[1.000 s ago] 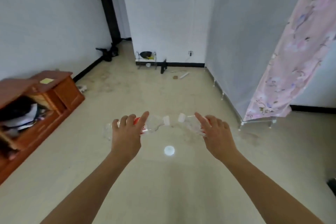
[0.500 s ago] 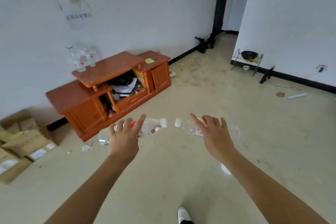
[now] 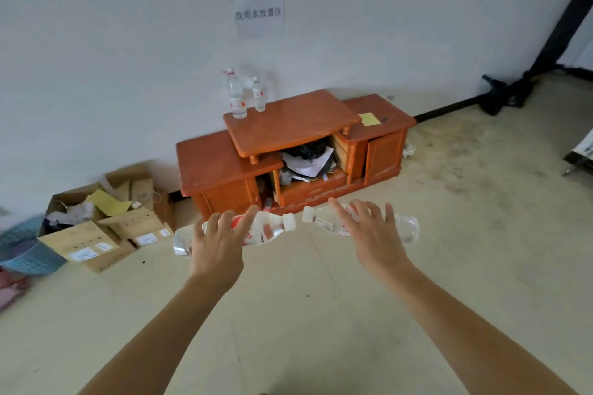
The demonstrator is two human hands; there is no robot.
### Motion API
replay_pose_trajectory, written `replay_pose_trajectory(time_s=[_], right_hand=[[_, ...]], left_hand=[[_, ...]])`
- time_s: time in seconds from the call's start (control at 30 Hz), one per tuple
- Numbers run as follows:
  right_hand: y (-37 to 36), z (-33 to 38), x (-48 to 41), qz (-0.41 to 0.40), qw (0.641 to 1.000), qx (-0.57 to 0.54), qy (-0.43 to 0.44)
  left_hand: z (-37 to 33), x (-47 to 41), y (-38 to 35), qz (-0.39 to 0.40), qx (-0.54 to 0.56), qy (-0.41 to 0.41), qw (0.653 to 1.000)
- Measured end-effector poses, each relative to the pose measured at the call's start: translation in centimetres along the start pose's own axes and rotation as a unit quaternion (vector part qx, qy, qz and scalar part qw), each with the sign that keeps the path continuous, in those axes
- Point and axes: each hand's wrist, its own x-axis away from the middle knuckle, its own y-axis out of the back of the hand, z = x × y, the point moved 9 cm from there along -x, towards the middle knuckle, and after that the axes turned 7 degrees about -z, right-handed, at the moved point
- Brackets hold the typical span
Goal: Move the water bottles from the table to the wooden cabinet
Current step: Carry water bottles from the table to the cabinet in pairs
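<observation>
Our two bare arms and bare hands, as our head camera sees them.

Our slim bare left forearm (image 3: 154,340) and our slim bare right forearm (image 3: 465,330) are uncovered along all the length we can see, from the lower edge of the view to the wrists; each looks broad at the bottom and narrows toward the wrist. Our bare left hand (image 3: 218,250) and bare right hand (image 3: 373,240) show us their backs, with low knuckles and slender fingers. The fingertips are a little blurred, so we cannot judge the nails. Our upper arms lie outside the view, so we cannot tell what we wear there.
</observation>
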Motion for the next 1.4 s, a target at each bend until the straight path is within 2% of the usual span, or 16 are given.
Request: replay_pose_trajectory(time_s=[0.23, 0.43, 0.57, 0.87, 0.97, 1.1, 1.2, 1.3, 1.4], right_hand=[[-6.2, 3.8, -17.7, 0.022, 0.999, 0.013, 0.028], [-6.7, 2.1, -30.1, 0.027, 0.999, 0.036, -0.021], [-8.2, -0.5, -37.3, 0.024, 0.998, 0.035, -0.049], [-18.8, -7.7, -54.2, 0.03, 0.998, -0.023, -0.053], [-20.7, -10.7, -62.2, 0.029, 0.998, -0.044, -0.042], [-21.9, -13.4, -72.2, -0.002, 0.999, -0.037, -0.005], [-24.4, -13.6, -78.8, 0.021, 0.997, -0.08, 0.01], [-27.0, -13.0, -83.8, 0.027, 0.993, -0.109, 0.02], [-29.3, -12.2, -87.7, 0.029, 0.99, -0.135, 0.02]], left_hand=[[9.8, -14.5, -8.5, 0.022, 0.004, 0.035, 0.999], [13.5, -28.1, -9.2, 0.015, -0.005, 0.011, 1.0], [13.4, -37.1, -10.7, -0.027, 0.009, -0.018, 0.999], [10.1, -55.9, -19.8, 0.018, 0.018, -0.033, 0.999], [10.1, -63.3, -21.3, 0.042, 0.028, -0.009, 0.999], [10.6, -71.8, -21.8, 0.003, 0.074, 0.024, 0.997], [11.4, -77.0, -23.5, 0.001, 0.132, 0.07, 0.989], [12.4, -80.7, -25.8, -0.002, 0.192, 0.126, 0.973], [14.3, -83.3, -29.0, -0.002, 0.27, 0.204, 0.941]])
